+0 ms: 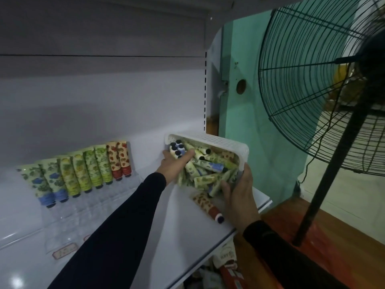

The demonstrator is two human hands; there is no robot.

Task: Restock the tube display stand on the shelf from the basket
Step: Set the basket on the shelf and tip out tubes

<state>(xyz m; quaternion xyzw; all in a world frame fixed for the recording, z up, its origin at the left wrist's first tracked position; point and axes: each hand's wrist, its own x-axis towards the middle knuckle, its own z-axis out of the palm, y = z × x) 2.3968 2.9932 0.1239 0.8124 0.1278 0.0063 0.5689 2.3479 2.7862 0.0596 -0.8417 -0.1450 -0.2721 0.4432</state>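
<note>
A white perforated basket (216, 140) lies tipped toward me on the white shelf (183, 222), full of several printed tubes (210, 165). My left hand (174, 165) reaches into the basket's left side with its fingers among the tubes; whether it holds one is hidden. My right hand (239, 195) grips the basket's near right rim. One red-patterned tube (208, 206) lies loose on the shelf in front of the basket. At the left, a clear tiered display stand (68, 222) carries a back row of several upright tubes (83, 172), blue, yellow, green and red.
A large green wire fan (325, 84) on a dark pole (325, 184) stands close at the right, beyond the shelf's end. The shelf's front edge (208, 259) runs diagonally below my arms, with packaged goods on a lower level. A teal wall stands behind the basket.
</note>
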